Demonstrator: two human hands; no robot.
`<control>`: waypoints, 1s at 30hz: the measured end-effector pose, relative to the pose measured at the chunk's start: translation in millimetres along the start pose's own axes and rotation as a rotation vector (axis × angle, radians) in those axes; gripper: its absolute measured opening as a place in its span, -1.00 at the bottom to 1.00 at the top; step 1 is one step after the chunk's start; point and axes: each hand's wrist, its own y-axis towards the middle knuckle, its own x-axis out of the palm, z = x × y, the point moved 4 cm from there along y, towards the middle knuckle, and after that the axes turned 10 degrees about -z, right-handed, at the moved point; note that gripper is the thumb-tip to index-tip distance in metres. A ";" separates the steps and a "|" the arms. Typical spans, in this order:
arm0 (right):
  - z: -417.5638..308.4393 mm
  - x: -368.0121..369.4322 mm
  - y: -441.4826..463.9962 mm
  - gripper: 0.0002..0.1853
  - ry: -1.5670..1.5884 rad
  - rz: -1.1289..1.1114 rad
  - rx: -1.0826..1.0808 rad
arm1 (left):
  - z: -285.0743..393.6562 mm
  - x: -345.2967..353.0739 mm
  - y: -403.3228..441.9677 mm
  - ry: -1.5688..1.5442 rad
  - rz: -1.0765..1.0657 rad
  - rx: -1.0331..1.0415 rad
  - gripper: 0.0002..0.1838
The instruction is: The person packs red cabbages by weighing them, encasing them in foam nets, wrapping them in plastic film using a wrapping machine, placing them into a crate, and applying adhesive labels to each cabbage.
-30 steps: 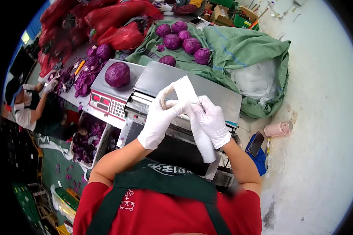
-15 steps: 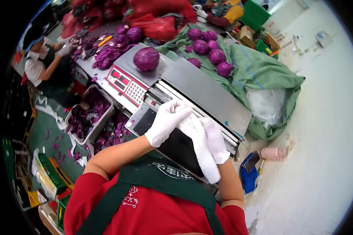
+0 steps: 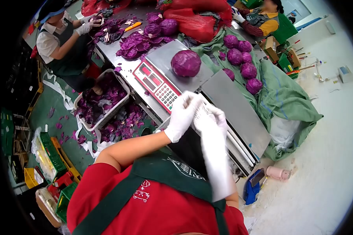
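Well, my left hand [image 3: 181, 117], in its thin white glove, has its fingers drawn together and pinches the upper end of a white knitted piece [image 3: 217, 164]; that piece hangs down in front of my right forearm, its lower end blurred near the bib of my green apron [image 3: 176, 172]. My right hand [image 3: 221, 117], gloved too, is just behind the fabric's upper part and mostly covered by it — whether its fingers grip the cloth or lie spread I cannot tell. Beyond my hands slopes a flat metal plate [image 3: 239, 111] with pale rollers along its near side; to its left is a scale [image 3: 160, 54] with a red-framed keypad, one purple cabbage [image 3: 186, 63] resting on top; more cabbages [image 3: 235, 56] sit on a green sack [image 3: 290, 94] past the plate. Farther left, loose purple leaves [image 3: 133, 46] are heaped on the table [image 3: 110, 55], an orange tool [image 3: 133, 26] beside them; a co-worker [image 3: 62, 39] there has both gloved hands at the pile's edge, and a second person [image 3: 261, 23] is at the far side — below, a white crate [image 3: 113, 113] holds more leaves; to my right, a pink bottle [image 3: 277, 173] is near a blue cloth [image 3: 251, 192].
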 end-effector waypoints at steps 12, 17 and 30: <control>-8.7 -23.5 160.2 -0.60 -1.279 -0.622 0.300 | 25.0 -171.8 138.1 0.495 -0.010 -0.318 -0.77; -25.7 -42.0 294.0 -0.64 -1.238 0.143 0.191 | 3.4 -222.9 234.5 1.409 0.109 -0.118 -0.57; 9.0 30.1 187.6 -0.69 -0.320 0.239 0.113 | -26.3 -162.3 143.5 -0.642 -0.240 -0.739 -0.62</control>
